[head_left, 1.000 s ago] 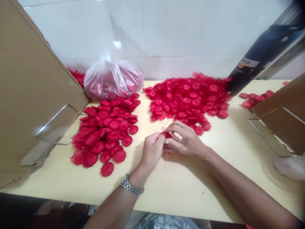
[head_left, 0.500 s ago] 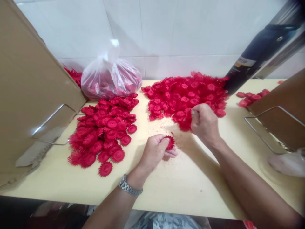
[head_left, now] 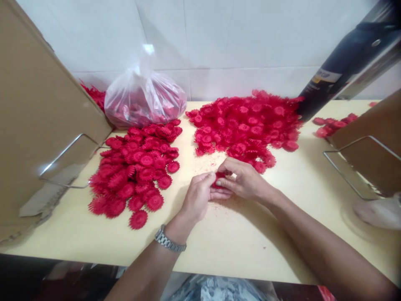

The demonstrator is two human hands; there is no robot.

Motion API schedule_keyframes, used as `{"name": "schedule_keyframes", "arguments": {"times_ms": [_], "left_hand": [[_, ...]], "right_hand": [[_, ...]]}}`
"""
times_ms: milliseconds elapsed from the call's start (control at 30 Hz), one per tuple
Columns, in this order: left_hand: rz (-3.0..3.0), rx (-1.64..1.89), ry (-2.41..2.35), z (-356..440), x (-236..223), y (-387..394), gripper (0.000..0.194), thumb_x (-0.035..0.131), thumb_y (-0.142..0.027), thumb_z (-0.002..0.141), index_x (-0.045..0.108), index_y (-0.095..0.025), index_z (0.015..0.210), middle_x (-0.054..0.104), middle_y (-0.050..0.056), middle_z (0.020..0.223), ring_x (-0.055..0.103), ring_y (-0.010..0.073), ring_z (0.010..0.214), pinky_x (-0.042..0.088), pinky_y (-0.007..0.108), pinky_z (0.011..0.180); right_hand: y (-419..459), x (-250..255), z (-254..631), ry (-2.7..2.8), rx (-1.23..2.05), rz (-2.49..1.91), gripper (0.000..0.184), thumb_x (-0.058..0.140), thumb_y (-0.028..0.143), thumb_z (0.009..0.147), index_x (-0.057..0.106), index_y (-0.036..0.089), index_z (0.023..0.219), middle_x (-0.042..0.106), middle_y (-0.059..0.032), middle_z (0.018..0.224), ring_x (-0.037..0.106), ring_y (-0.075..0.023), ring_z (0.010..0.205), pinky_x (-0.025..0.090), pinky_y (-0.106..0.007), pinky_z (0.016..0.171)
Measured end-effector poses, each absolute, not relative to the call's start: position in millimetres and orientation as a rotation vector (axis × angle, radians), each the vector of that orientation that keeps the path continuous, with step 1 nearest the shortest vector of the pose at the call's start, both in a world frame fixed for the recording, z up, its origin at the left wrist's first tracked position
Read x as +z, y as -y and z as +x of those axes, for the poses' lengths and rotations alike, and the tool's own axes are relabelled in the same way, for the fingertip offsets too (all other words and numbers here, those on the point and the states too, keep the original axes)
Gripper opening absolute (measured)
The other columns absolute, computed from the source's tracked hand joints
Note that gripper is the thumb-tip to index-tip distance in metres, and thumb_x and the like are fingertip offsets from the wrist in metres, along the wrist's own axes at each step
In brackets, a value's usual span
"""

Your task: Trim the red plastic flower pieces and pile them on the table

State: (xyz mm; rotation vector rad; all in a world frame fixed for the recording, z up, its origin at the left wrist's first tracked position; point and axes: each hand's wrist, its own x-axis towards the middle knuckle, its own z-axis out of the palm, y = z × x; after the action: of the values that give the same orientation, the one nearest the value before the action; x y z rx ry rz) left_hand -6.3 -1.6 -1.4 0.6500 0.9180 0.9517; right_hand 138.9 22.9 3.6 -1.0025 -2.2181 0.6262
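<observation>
- Left hand [head_left: 196, 197]: thumb and fingers closed on the near side of a small red disc [head_left: 218, 180], centre of frame, just above the bench [head_left: 219, 255]. Metal-band watch [head_left: 169, 241] on that wrist.
- Right hand [head_left: 246, 180]: thumb and forefinger bent in and closed on the same disc from the other side. Much of the disc is hidden by fingers, so its exact tilt cannot be told.
- Left of centre: heap of red toothed discs [head_left: 134, 165], loosely overlapped, one disc [head_left: 138, 219] at its near edge.
- Upper right of centre: wider red heap [head_left: 247, 125], its near edge just beyond the right hand.
- Upper left: knotted clear bag [head_left: 144, 102] with red pieces inside, against the left heap's far end.
- Sides: cardboard [head_left: 46, 96] at left, more cardboard [head_left: 372, 146] at right, bent wires [head_left: 61, 155] [head_left: 343, 176] beside them. Dark tube [head_left: 335, 75] slants at upper right, its foot by the wide heap.
- Risk, grip: the disc looks small and light; uneven pressure from the two thumbs could make it slip or spin out.
- Risk, teeth: the rims look thin, so a hard pinch might bend or tear them. Red crumbs [head_left: 214, 161] nearby suggest the stuff sheds.
- Risk, heaps: a knuckle brushing the wide heap could send loose discs sliding nearer; a nudged bag might push the left heap.
</observation>
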Motion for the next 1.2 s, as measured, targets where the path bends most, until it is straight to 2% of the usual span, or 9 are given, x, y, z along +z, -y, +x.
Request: {"name": "schedule_keyframes", "arguments": {"times_ms": [267, 433, 567, 633, 733, 833, 1000, 1067, 1200], "left_hand": [[0.672, 0.991, -0.975, -3.9, -7.4, 2.8, 0.017, 0.054, -0.027, 0.079, 0.059, -0.011, 0.080, 0.065, 0.005, 0.066, 0.066, 0.0161, 0.059, 0.055, 0.032, 0.064], [0.732, 0.982, -1.029, -1.4, -5.9, 0.3, 0.012, 0.050, -0.020, 0.079, 0.057, -0.011, 0.079, 0.062, 0.001, 0.059, 0.064, 0.0139, 0.051, 0.054, 0.028, 0.056], [0.758, 0.933, -1.089, -1.2, -1.6, 1.9, 0.011, 0.048, -0.016, 0.079, 0.056, -0.011, 0.073, 0.062, 0.002, 0.056, 0.064, 0.0144, 0.050, 0.053, 0.027, 0.054], [0.757, 0.909, -1.105, -1.6, -1.0, 3.1, 0.014, 0.049, -0.020, 0.080, 0.055, -0.011, 0.070, 0.064, 0.004, 0.055, 0.065, 0.0150, 0.052, 0.053, 0.027, 0.057], [0.721, 0.905, -1.075, -2.9, -2.6, 2.9, 0.018, 0.053, -0.027, 0.080, 0.055, -0.012, 0.071, 0.066, 0.006, 0.058, 0.066, 0.0157, 0.056, 0.052, 0.026, 0.058], [0.638, 0.958, -1.005, -4.8, -5.0, 0.9, 0.018, 0.057, -0.029, 0.077, 0.053, -0.012, 0.073, 0.065, 0.006, 0.059, 0.066, 0.0166, 0.057, 0.052, 0.027, 0.059], [0.629, 1.002, -0.901, -6.1, -5.8, 0.4, 0.015, 0.056, -0.027, 0.077, 0.056, -0.012, 0.074, 0.066, 0.006, 0.066, 0.068, 0.0183, 0.067, 0.055, 0.032, 0.068], [0.651, 0.993, -0.914, -5.9, -5.2, 1.3, 0.017, 0.056, -0.028, 0.077, 0.058, -0.011, 0.075, 0.066, 0.007, 0.068, 0.068, 0.0187, 0.068, 0.055, 0.032, 0.068], [0.708, 0.992, -0.974, -4.9, -5.4, 2.7, 0.019, 0.056, -0.030, 0.078, 0.058, -0.011, 0.076, 0.066, 0.006, 0.069, 0.067, 0.0169, 0.064, 0.055, 0.029, 0.063]], "right_hand": [[-27.3, -10.3, 134.4, 2.227, 0.354, -0.959, 0.018, 0.042, 0.007, 0.083, 0.056, 0.016, 0.077, 0.058, -0.0040, 0.070, 0.052, -0.0127, 0.063, 0.042, -0.024, 0.056], [-27.4, -17.7, 127.9, 2.220, 0.016, -1.088, 0.018, 0.040, 0.008, 0.083, 0.053, 0.016, 0.074, 0.055, -0.0035, 0.064, 0.046, -0.0125, 0.057, 0.034, -0.023, 0.049], [-40.0, -19.4, 144.3, 2.119, -0.235, -1.256, 0.020, 0.039, 0.005, 0.079, 0.053, 0.017, 0.071, 0.051, -0.0041, 0.062, 0.043, -0.0155, 0.058, 0.031, -0.027, 0.051], [-49.8, -17.6, 160.8, 1.981, -0.359, -1.381, 0.021, 0.040, 0.004, 0.079, 0.056, 0.017, 0.075, 0.053, -0.0060, 0.066, 0.046, -0.0181, 0.062, 0.033, -0.029, 0.054], [-57.5, -11.9, 178.4, 1.890, -0.455, -1.434, 0.022, 0.044, 0.009, 0.081, 0.059, 0.018, 0.093, 0.059, -0.0108, 0.088, 0.052, -0.0235, 0.081, 0.040, -0.035, 0.067], [-50.5, -5.2, 173.1, 1.958, -0.274, -1.247, 0.020, 0.049, 0.020, 0.085, 0.058, 0.019, 0.103, 0.059, -0.0121, 0.100, 0.053, -0.0251, 0.092, 0.043, -0.039, 0.076], [-31.1, -0.3, 143.4, 2.219, 0.499, -0.904, 0.008, 0.057, 0.025, 0.083, 0.058, 0.017, 0.086, 0.056, -0.0031, 0.074, 0.053, -0.0127, 0.065, 0.045, -0.024, 0.056], [-28.5, -0.7, 137.9, 2.210, 0.566, -0.901, 0.005, 0.057, 0.021, 0.083, 0.057, 0.017, 0.080, 0.055, -0.0015, 0.070, 0.052, -0.0110, 0.062, 0.043, -0.022, 0.054], [-28.4, -3.8, 135.2, 2.207, 0.433, -0.905, 0.010, 0.049, 0.014, 0.085, 0.056, 0.016, 0.078, 0.056, -0.0023, 0.069, 0.051, -0.0110, 0.061, 0.042, -0.022, 0.054]]}}
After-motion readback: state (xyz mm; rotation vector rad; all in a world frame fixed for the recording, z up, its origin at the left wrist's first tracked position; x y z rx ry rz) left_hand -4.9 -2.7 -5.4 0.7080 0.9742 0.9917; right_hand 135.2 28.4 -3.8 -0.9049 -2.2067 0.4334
